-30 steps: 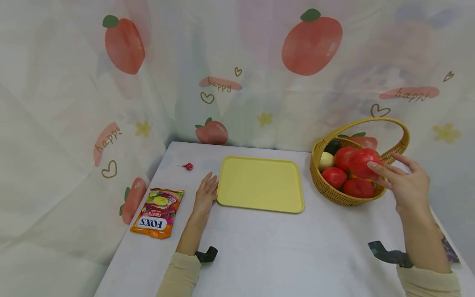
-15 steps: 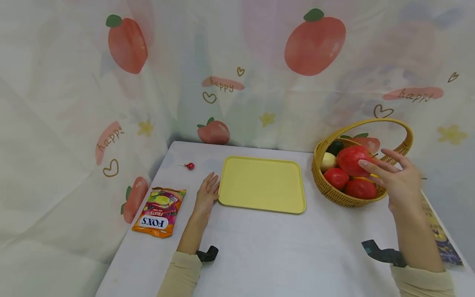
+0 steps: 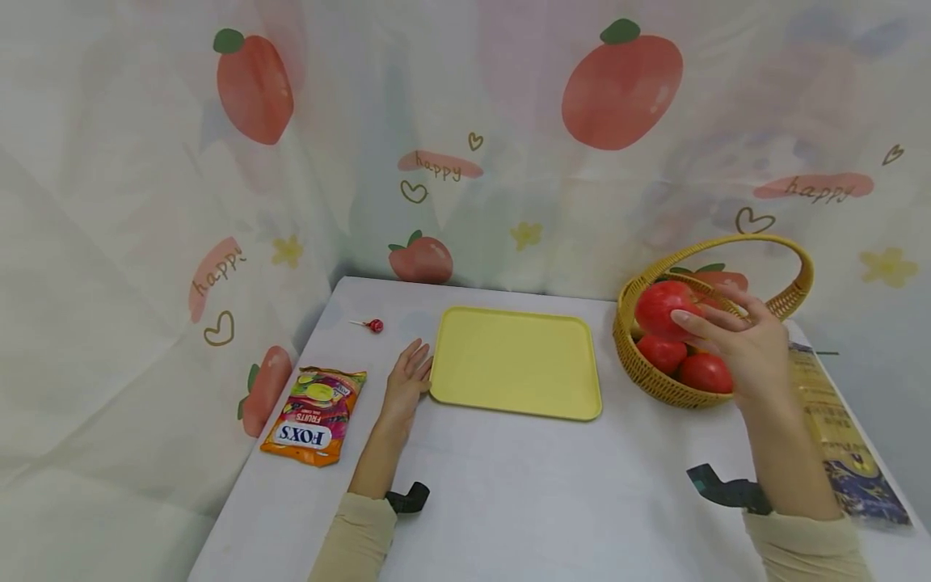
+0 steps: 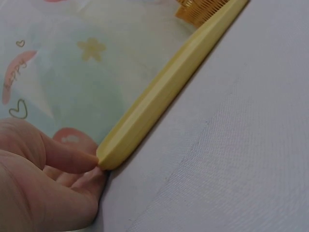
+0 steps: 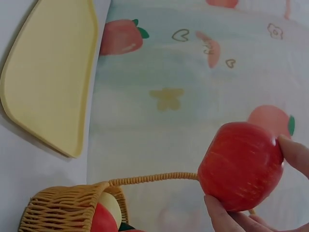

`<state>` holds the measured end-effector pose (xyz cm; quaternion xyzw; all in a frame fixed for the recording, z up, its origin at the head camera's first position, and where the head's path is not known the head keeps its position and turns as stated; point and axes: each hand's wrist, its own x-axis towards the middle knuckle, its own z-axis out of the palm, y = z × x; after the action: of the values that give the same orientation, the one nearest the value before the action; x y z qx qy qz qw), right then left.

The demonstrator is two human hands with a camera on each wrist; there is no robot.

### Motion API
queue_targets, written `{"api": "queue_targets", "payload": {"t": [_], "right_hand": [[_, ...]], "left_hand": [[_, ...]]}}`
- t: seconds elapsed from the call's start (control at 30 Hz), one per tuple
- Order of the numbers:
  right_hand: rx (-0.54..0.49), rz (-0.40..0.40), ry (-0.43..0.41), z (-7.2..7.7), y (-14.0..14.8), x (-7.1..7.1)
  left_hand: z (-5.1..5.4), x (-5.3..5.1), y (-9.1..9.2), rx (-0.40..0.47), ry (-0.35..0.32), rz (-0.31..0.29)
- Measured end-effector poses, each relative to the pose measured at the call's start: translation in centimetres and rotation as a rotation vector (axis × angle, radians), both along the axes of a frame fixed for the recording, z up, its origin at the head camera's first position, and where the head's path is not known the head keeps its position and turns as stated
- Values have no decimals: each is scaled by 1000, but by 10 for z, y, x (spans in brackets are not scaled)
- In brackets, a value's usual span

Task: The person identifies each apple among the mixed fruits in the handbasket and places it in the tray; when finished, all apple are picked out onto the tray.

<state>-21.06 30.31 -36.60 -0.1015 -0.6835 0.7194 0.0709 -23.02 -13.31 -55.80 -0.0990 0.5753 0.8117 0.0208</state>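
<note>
At ten o'clock from my right hand (image 3: 752, 347), over the basket (image 3: 655, 384), the red fruit (image 3: 665, 309) sits pinched between my thumb and fingers. My left hand (image 3: 405, 385) — fingers fairly straight — touches the tray (image 3: 516, 361) with its thumb near the eight-o'clock corner. Only the head view shows the lollipop (image 3: 375, 326), at eleven o'clock from that hand.

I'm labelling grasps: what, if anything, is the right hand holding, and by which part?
The right hand holds a red apple by opposite sides of its rounded body.
</note>
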Motion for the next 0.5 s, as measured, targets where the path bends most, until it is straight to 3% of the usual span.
{"api": "queue_targets", "payload": {"t": [0.17, 0.37, 0.5], "right_hand": [[-1, 46, 5, 1, -11, -3], [129, 55, -9, 2, -25, -10], [125, 80, 4, 0, -34, -18]], "left_hand": [[-1, 0, 0, -7, -13, 2], [-1, -1, 0, 4, -3, 6], [0, 0, 1, 4, 1, 21]]}}
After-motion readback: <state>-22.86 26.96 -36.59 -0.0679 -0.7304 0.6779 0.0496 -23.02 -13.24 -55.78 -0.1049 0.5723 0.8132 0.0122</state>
